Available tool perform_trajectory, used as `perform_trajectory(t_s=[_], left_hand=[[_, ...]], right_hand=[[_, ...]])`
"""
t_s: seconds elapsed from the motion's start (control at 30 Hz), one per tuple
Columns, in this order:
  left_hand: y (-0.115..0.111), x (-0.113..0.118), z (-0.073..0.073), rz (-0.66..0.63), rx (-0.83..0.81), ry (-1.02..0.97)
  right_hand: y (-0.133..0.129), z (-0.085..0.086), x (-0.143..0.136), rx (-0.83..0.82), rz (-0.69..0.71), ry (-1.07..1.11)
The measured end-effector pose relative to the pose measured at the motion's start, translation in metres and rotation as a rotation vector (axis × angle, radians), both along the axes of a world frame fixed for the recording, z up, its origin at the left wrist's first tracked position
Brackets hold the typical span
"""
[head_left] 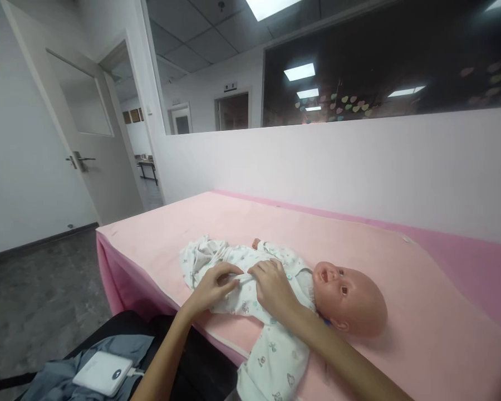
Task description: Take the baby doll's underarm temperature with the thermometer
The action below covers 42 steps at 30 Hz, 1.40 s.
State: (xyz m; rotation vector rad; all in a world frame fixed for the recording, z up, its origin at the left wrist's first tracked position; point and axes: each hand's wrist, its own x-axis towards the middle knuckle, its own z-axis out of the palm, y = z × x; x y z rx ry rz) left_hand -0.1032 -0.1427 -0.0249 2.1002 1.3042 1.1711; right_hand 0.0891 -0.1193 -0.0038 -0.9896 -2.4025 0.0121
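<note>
A baby doll (350, 298) lies on its back on the pink-covered table, its head toward the right. It wears a white printed outfit (244, 303), bunched up at the leg end on the left. At the doll's middle, my left hand (215, 284) pinches the front edge of the cloth between thumb and fingers. Close beside it, my right hand (273, 284) has its fingers closed on the same edge, over the belly. One sleeve of the outfit hangs toward the table's near edge. The doll's far hand (256, 243) shows at its cuff.
The pink table cover (421, 312) reaches a white wall with a window above. A white power bank (103, 372) with a cable lies on my lap at the lower left. An open door (73, 128) stands at the far left.
</note>
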Motion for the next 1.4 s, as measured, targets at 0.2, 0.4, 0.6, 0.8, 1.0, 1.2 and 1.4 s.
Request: perform_trajectory(t_s=[0.2, 0.4, 0.6, 0.8, 1.0, 1.2, 1.4], left_hand=[[0.008, 0.001, -0.003, -0.01, 0.015, 0.043], [0.01, 0.005, -0.004, 0.002, 0.044, 0.098], [0.006, 0.004, -0.002, -0.052, 0.005, 0.003], [0.006, -0.003, -0.011, -0.064, -0.111, -0.137], [0.004, -0.001, -0.007, -0.045, -0.134, -0.132], [0.005, 0.0, -0.01, -0.061, -0.106, -0.159], [0.007, -0.001, -0.012, -0.046, -0.076, -0.097]], right_hand=[[0.005, 0.002, -0.013, -0.079, -0.005, 0.073], [0.01, -0.007, -0.019, -0.04, -0.056, 0.145], [0.009, -0.015, -0.017, 0.02, -0.039, 0.179], [0.008, -0.018, -0.015, 0.064, -0.025, 0.162], [0.007, -0.017, -0.017, 0.034, -0.034, 0.143], [-0.035, 0.02, 0.008, -0.073, -0.124, 0.284], [-0.108, -0.001, 0.096, -0.067, -0.485, 0.242]])
